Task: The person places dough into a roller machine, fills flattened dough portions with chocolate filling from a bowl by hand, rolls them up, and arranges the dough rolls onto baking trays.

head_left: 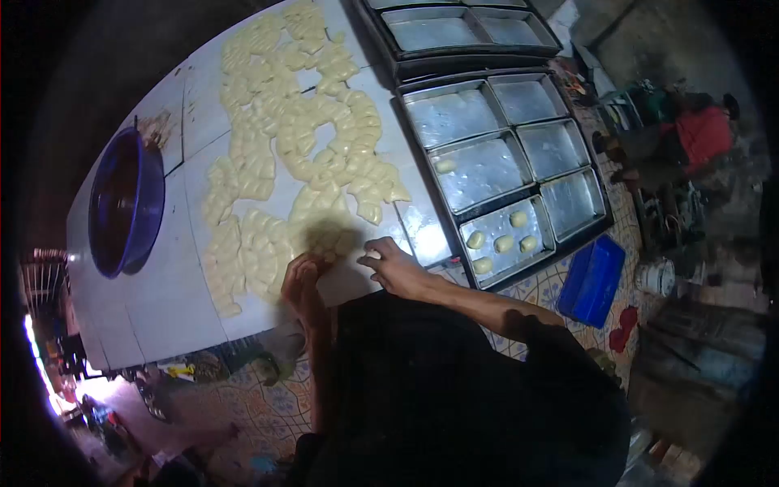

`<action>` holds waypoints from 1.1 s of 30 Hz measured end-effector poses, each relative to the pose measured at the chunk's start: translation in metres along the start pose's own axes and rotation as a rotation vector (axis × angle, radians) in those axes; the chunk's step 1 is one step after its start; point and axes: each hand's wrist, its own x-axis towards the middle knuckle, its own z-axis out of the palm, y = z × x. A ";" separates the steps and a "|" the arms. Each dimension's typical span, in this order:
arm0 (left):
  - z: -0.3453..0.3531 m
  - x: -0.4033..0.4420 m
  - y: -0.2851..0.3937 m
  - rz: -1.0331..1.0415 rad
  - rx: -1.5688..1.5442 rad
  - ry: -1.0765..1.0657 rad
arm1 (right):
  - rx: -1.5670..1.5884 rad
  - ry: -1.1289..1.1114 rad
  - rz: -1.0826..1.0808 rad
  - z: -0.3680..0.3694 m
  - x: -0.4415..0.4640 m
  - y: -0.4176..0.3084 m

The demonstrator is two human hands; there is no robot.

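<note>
Many pale yellow dough pieces (324,174) lie packed together in rows across the white tabletop (174,276). At the near edge of this dough, my left hand (303,282) is closed with its fingers bunched, the tips beside the nearest pieces in shadow. Whatever those fingers hold is hidden. My right hand (394,269) is a little to the right over the tabletop, its fingers curled in towards the thumb. A small pale spot shows between them, too unclear to name. Several rounded dough pieces (504,243) sit in the nearest compartment of the metal baking pans (479,154).
A purple basin (128,203) stands on the table's left side. More metal pans (430,31) lie at the far right. On the patterned tile floor, a blue plastic crate (593,280) rests beside the pans. A person in red (702,138) is at the right.
</note>
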 end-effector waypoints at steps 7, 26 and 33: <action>-0.018 0.003 -0.018 -0.154 -0.197 -0.002 | 0.277 0.280 0.183 -0.116 -0.032 0.009; 0.027 0.033 -0.007 0.142 0.202 -0.342 | 0.351 0.339 0.457 -0.042 0.026 0.016; 0.080 0.089 -0.047 0.179 0.171 -0.691 | 0.370 0.647 0.379 0.001 0.063 0.020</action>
